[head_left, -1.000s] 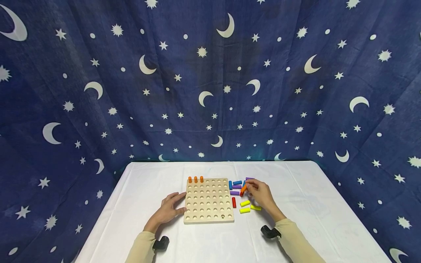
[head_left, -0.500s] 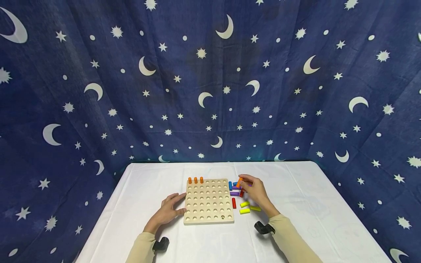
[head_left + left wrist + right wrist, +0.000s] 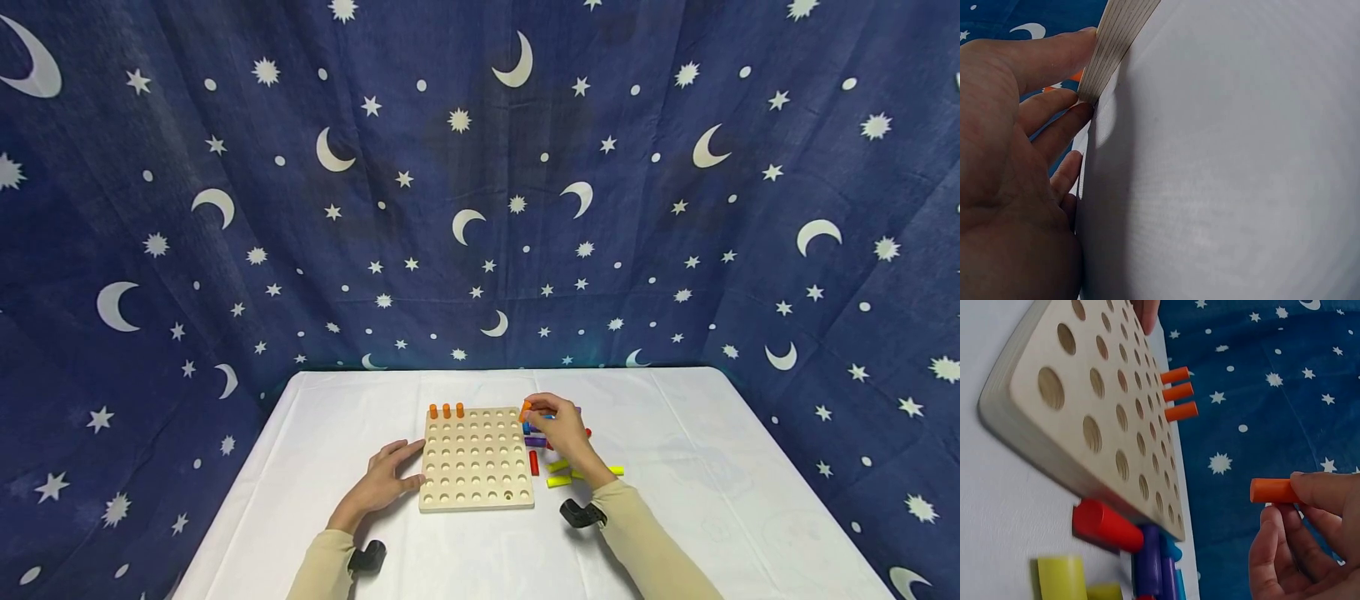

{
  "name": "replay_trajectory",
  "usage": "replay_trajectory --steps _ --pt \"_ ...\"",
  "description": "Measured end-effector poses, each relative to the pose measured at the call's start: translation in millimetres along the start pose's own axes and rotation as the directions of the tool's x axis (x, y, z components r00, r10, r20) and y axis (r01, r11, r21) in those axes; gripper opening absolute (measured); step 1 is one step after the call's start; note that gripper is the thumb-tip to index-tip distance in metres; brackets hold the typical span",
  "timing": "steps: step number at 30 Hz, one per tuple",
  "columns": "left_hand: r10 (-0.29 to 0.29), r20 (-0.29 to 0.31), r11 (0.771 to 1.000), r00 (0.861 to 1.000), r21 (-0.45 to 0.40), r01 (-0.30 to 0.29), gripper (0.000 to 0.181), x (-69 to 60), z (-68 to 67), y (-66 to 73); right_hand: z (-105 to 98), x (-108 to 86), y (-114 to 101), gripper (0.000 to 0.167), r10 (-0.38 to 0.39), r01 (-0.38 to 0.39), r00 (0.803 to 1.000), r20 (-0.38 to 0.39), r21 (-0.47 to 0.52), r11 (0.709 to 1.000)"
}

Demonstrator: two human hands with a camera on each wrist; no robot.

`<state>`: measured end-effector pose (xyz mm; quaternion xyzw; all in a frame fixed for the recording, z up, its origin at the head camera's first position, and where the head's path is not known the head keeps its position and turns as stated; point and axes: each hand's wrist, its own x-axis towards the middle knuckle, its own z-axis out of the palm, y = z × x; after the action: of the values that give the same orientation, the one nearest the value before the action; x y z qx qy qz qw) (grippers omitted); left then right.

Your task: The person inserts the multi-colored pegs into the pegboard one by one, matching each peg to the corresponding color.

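Behind far edge of white table [image 3: 300, 467]: navy backdrop [image 3: 487, 183] w/ moons + stars. Set in from table's far edge: wooden board [image 3: 483, 488] w/ grid of round holes. At board's L edge, touching w/ spread, straightish fingers: left hand [image 3: 386, 477]. By board's far R corner, pinching tilted orange peg [image 3: 1270, 490] w/ thumb + fingertips: right hand [image 3: 561, 429]. Upright nr board's far L corner: three orange pegs [image 3: 446, 410]. Lying off R edge: red, purple, blue + yellow pegs [image 3: 558, 482].

Plain beige sleeves [image 3: 651, 540] are worn with curved black wrist devices [image 3: 579, 513].
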<state>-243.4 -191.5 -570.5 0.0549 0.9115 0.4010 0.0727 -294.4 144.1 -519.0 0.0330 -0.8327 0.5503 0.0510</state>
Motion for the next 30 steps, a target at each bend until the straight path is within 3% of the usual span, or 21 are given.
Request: replay_trajectory --steps 11,22,30 --pt "0.01 0.0 1.0 1.0 0.001 -0.01 0.064 -0.7 -0.5 0.8 23.8 7.7 -3.2 0.018 -0.012 0.012 1.0 0.006 0.044 0.999" --pt "0.002 -0.002 1.0 1.0 -0.005 -0.002 0.064 -0.5 -0.5 0.6 42.9 15.1 -3.5 0.02 -0.011 0.004 0.998 0.064 0.119 0.993" --pt "0.003 -0.001 1.0 1.0 0.004 -0.003 0.064 0.0 -0.4 -0.4 58.3 22.3 -5.0 0.018 -0.037 0.033 0.998 0.051 0.082 0.996"
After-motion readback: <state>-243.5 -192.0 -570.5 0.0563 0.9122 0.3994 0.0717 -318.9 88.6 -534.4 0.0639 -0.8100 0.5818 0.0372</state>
